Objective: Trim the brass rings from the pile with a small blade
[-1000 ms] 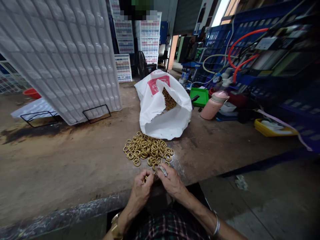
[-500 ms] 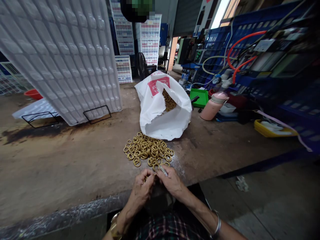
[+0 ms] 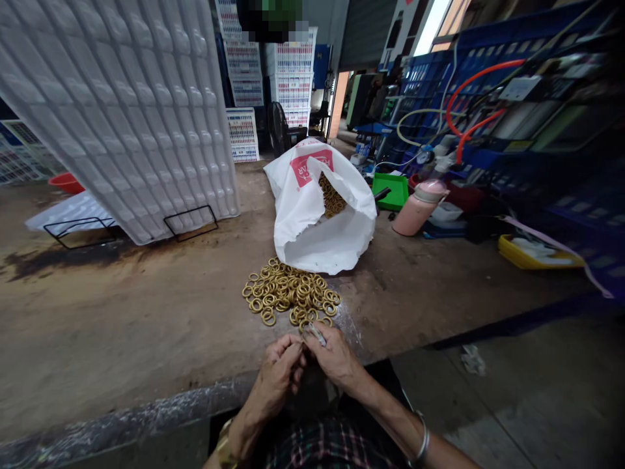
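Near the table's front edge my two hands meet, fingertips close together. My left hand (image 3: 280,366) has its fingers curled and pinched; whatever lies in them is hidden. My right hand (image 3: 338,357) is closed on a small pale, narrow tool (image 3: 317,334) that shows between thumb and forefinger; its exact kind is unclear. Just beyond the hands lies a heap of brass-coloured rings (image 3: 293,290), its nearest rings beside my right fingers. Behind the heap, a torn white sack (image 3: 325,241) with red print lies on its side, more rings visible inside.
At the left a ribbed translucent plastic tray (image 3: 141,117) leans upright by black wire stands (image 3: 191,223). A pink bottle (image 3: 415,212), a green tray (image 3: 390,189) and a yellow tray (image 3: 530,254) stand on the right of the brown table (image 3: 146,312). Crates (image 3: 293,91) are stacked behind.
A ring visible in my left fingers half a second ago no longer shows. Those fingers have shifted slightly and loosened a little. My right hand stays nearly in place with the pale tool.
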Demonstrator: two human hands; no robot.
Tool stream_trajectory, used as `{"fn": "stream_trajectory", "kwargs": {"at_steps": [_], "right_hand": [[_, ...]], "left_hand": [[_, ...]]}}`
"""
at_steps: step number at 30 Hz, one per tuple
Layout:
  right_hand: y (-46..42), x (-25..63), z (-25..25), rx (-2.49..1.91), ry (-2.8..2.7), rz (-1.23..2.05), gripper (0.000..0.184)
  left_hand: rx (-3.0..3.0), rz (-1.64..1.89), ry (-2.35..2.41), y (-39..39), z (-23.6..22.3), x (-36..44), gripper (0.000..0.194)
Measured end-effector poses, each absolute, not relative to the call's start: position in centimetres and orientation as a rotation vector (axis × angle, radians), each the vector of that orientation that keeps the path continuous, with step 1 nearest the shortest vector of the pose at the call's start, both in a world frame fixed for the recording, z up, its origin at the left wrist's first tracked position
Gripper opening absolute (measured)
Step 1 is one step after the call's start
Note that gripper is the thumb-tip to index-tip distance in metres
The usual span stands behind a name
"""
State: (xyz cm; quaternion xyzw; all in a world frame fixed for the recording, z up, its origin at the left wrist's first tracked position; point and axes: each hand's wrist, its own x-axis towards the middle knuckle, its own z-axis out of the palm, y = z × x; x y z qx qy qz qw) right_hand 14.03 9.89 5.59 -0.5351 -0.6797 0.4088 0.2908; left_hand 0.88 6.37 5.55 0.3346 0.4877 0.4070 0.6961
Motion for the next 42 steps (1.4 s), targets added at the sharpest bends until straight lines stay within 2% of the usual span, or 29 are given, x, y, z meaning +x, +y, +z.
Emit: {"fn": "stream_trajectory", "kwargs": {"at_steps": [8, 15, 26, 42], "right_hand": [[10.0, 13.9, 5.9, -1.408, -1.749, 1.123, 0.023], [9.2, 14.6, 5.7, -1.435, -2.105, 0.813, 0.016], [8.6, 14.5, 5.8, -1.506, -2.436, 0.626, 0.024], [8.0, 13.6, 7.0, -1.727, -2.458, 0.552, 0.039]], "left_hand": [[0.685, 0.96, 1.05, 6.4, 5.6, 0.8, 0.03], [0.782, 1.007, 1.193, 6.5, 5.8, 0.7, 0.036], [0.943, 0.986, 1.308, 6.3, 7.0, 1.0, 0.035], [0.872, 0.93, 1.281, 5.5, 7.2, 0.5, 0.038]]}}
